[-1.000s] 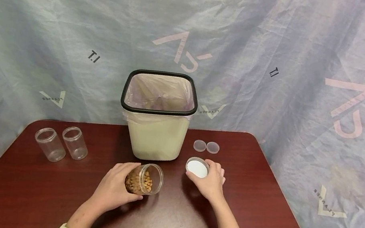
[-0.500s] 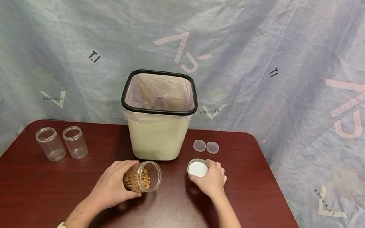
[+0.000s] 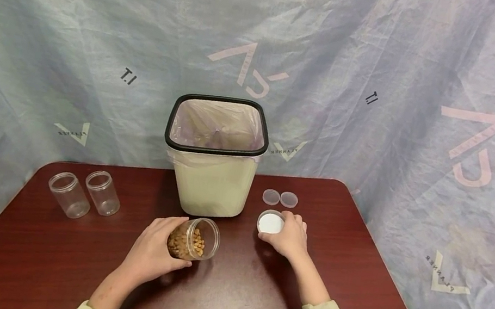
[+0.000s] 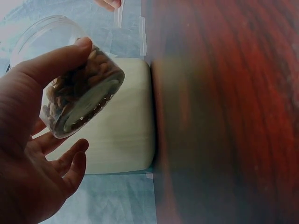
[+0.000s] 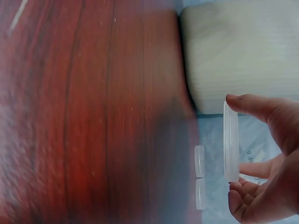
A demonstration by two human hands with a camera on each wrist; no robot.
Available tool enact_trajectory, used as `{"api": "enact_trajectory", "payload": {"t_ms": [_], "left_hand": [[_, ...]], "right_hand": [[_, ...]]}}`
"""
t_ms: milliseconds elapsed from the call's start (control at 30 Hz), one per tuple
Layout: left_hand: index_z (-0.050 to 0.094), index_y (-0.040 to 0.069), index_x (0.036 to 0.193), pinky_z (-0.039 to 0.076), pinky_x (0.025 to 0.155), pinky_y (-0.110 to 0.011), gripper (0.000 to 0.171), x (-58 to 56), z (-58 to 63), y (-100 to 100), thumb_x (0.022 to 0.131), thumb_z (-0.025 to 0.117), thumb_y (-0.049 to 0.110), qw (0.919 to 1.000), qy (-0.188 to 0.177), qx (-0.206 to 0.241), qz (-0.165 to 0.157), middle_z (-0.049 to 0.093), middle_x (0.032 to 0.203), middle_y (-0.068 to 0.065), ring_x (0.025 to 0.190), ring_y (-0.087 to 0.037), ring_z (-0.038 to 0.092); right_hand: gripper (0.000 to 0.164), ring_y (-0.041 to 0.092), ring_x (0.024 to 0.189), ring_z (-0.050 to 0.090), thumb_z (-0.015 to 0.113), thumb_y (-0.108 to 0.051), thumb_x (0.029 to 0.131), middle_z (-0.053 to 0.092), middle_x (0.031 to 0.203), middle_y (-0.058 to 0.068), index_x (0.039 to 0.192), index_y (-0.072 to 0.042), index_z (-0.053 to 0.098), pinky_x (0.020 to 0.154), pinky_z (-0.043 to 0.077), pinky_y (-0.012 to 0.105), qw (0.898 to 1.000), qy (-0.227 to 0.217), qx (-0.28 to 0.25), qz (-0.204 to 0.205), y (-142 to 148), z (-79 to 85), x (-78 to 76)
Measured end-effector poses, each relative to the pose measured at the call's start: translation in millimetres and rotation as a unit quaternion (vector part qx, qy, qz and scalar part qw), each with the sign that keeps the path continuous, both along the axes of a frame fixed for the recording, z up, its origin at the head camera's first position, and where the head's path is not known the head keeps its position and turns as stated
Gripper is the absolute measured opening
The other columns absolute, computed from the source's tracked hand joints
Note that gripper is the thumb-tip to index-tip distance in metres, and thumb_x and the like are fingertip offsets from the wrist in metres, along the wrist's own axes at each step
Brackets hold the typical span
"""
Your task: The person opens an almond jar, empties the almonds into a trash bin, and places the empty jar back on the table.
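Observation:
My left hand (image 3: pixel 154 246) grips a clear plastic jar (image 3: pixel 194 239) tipped on its side, its open mouth facing right. Small brown nut-like pieces (image 4: pixel 84 84) fill its lower part. Over the table, to the right, my right hand (image 3: pixel 289 235) holds a round jar lid (image 3: pixel 270 223) with a white inner face, pinched by its edge between thumb and fingers. Seen edge-on in the right wrist view, the lid (image 5: pixel 231 142) is a thin translucent disc. Just beyond that hand, two more clear lids (image 3: pixel 271 197) lie side by side on the table.
A cream bin (image 3: pixel 212 187) with a black rim and a plastic liner stands at the middle back of the dark red table (image 3: pixel 59 265). Two clear jars with nothing in them (image 3: pixel 68 195) stand at the back left. A grey printed cloth (image 3: pixel 149 37) hangs behind.
My right hand has moved the lid slightly away from me, toward the two lids on the table. My left hand and the jar shifted a little left and up, then stayed still.

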State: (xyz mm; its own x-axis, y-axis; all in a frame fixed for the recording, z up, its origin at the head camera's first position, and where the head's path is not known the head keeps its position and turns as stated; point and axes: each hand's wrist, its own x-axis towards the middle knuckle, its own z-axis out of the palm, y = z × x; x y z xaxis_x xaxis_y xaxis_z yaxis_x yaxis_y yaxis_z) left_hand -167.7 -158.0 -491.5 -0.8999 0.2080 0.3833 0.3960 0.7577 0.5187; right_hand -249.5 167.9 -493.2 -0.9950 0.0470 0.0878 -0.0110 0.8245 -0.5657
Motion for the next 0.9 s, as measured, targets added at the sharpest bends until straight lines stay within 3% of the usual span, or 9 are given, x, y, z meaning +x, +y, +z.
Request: {"api": "enact_trajectory", "payload": {"t_ms": [900], "left_hand": [[0.059, 0.011, 0.13, 0.043, 0.093, -0.045, 0.093, -2.5, -5.2, 2.2, 0.049, 0.095, 0.04, 1.0, -0.004, -0.006, -0.005, 0.059, 0.126, 0.0, 0.113, -0.022, 0.052]], "right_hand": [[0.087, 0.039, 0.105, 0.044, 0.088, -0.042, 0.064, 0.049, 0.115, 0.023, 0.131, -0.001, 0.051, 0.081, 0.042, 0.052, 0.998, -0.045, 0.033, -0.02, 22.5, -6.7, -35.7]]}}
